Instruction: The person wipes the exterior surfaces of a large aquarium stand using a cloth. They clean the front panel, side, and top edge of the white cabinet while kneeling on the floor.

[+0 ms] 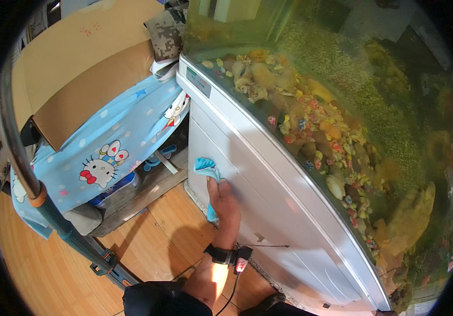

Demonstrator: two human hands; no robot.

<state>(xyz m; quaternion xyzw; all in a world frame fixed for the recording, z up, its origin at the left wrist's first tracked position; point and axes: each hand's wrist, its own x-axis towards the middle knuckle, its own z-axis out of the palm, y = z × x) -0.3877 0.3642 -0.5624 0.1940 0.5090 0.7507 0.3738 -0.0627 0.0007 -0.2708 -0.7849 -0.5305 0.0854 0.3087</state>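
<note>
My left hand (224, 201), with a black strap and a small cabled device (243, 258) at the wrist, grips a light-blue cloth (206, 166). One end of the cloth sticks out above the fingers and another hangs below them. The hand is at the white front panel (258, 189) of an aquarium cabinet; whether the cloth is pressed flat against it is hidden. Above the panel runs the pale rim (250, 144) of the tank. My right hand is out of view.
Inside the greenish aquarium (368, 98) lie pebbles and shells (321, 130). At left, a cardboard box (88, 67) stands on a blue cartoon-print cloth (104, 122). A metal pole (17, 146) slants across the left foreground. Wood-look tiles (143, 233) cover the floor.
</note>
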